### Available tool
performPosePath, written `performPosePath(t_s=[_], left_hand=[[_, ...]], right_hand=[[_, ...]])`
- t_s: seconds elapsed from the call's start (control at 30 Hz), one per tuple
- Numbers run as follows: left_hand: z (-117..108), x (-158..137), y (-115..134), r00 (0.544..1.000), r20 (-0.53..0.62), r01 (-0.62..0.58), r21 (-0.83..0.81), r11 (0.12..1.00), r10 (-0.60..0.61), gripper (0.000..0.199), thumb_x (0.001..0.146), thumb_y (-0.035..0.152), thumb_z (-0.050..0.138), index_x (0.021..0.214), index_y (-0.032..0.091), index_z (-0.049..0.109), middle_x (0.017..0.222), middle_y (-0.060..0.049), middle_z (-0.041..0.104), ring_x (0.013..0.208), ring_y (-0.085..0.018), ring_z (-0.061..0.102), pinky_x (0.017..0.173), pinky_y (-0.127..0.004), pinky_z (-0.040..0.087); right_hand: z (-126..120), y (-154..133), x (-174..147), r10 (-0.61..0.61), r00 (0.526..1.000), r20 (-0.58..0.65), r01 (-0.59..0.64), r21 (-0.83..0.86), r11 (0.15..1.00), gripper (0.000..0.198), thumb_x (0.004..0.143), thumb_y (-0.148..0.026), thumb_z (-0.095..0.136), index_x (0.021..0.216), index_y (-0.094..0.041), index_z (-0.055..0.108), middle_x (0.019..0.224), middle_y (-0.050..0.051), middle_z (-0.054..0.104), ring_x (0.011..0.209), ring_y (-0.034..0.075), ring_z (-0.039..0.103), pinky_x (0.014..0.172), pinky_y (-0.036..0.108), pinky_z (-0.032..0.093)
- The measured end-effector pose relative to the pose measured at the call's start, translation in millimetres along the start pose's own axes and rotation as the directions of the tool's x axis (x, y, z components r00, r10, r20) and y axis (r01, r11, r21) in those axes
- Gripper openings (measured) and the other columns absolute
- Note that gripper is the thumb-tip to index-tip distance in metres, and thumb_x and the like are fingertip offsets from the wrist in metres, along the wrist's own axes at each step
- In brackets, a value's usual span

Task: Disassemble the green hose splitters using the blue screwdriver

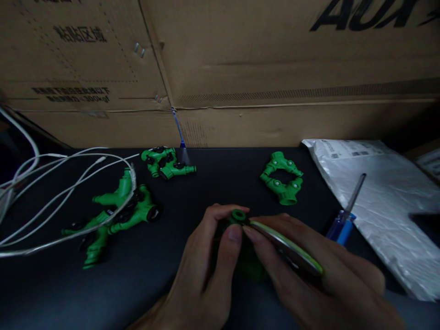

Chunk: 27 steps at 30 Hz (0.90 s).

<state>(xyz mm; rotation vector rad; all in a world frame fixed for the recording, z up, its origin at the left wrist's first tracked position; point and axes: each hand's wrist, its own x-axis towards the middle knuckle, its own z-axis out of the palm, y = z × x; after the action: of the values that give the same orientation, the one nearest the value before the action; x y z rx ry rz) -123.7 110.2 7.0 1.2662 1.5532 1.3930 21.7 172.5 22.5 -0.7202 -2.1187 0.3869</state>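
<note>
My left hand [209, 270] is closed around a green plastic hose splitter [238, 215], with a round port facing up between thumb and forefinger. Most of that splitter is hidden by my fingers, and a dim green part shows below. My right hand [309, 270] grips a slim tool with a lime-green edge [287, 247], which resembles a utility knife. Its tip meets the splitter near the port, where my fingertips hide the contact. Beyond my hands, two green Y-shaped splitters [287, 195] lie end to end in a ring.
More green splitters with black valves [137, 213] lie left, partly under white cables [74, 185]; another cluster [178, 171] sits farther back. Two blue-handled screwdrivers [343, 224] are on the right, beside a white plastic mailer [378, 183]. A large cardboard box [240, 59] walls off the back.
</note>
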Motion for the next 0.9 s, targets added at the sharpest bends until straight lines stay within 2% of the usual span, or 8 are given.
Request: performPosePath(t_s=[0.1,0.33,0.6,0.8,0.9], left_hand=[[-0.5,1.0,-1.3,0.999,0.006,0.044,-0.021,0.999,-0.044,0.027,0.108,0.039,0.046,0.118,0.026,0.067,0.113,-0.004,0.071,0.104,-0.019,0.067,0.090,-0.028,0.054],[-0.5,0.5,-6.6,0.989,0.009,0.149,-0.029,0.988,-0.149,0.031,0.107,0.046,0.046,0.121,0.028,0.067,0.127,-0.004,0.070,0.114,-0.020,0.066,0.098,-0.029,0.050],[1.9,1.3,-3.3,0.995,-0.015,0.098,-0.025,0.995,-0.098,0.027,0.108,0.041,0.047,0.117,0.028,0.068,0.119,-0.002,0.073,0.101,-0.016,0.068,0.087,-0.025,0.053],[1.6,0.5,-4.1,0.999,-0.019,0.043,0.013,0.999,-0.043,0.025,0.108,0.038,0.047,0.121,0.030,0.066,0.119,0.000,0.073,0.105,-0.014,0.068,0.089,-0.022,0.053],[0.8,0.7,-4.1,0.999,-0.003,0.033,0.007,0.999,-0.033,0.024,0.108,0.037,0.047,0.121,0.031,0.066,0.116,0.002,0.074,0.102,-0.013,0.069,0.086,-0.019,0.053]], right_hand=[[0.4,1.9,1.3,0.084,0.996,-0.005,-0.084,-0.013,0.996,0.012,0.098,-0.018,0.065,0.106,-0.026,0.066,0.093,-0.004,0.080,0.074,0.014,0.078,0.072,0.018,0.064],[-1.8,7.0,7.4,0.019,1.000,0.024,-0.019,0.003,1.000,0.016,0.096,-0.013,0.066,0.108,-0.024,0.065,0.097,-0.003,0.079,0.080,0.012,0.078,0.075,0.014,0.062],[-3.2,8.6,5.1,0.030,0.998,0.056,-0.033,0.058,0.998,0.021,0.094,-0.010,0.067,0.108,-0.025,0.065,0.095,-0.004,0.079,0.076,0.011,0.077,0.071,0.012,0.061],[-1.3,6.6,7.0,0.030,0.997,0.071,-0.037,0.097,0.995,0.022,0.095,-0.007,0.061,0.107,-0.025,0.064,0.094,-0.003,0.079,0.078,0.011,0.078,0.075,0.013,0.061],[-2.9,7.0,4.3,0.012,0.997,0.071,-0.018,0.087,0.996,0.025,0.096,-0.008,0.059,0.113,-0.026,0.063,0.097,-0.002,0.080,0.081,0.012,0.078,0.077,0.014,0.062]])
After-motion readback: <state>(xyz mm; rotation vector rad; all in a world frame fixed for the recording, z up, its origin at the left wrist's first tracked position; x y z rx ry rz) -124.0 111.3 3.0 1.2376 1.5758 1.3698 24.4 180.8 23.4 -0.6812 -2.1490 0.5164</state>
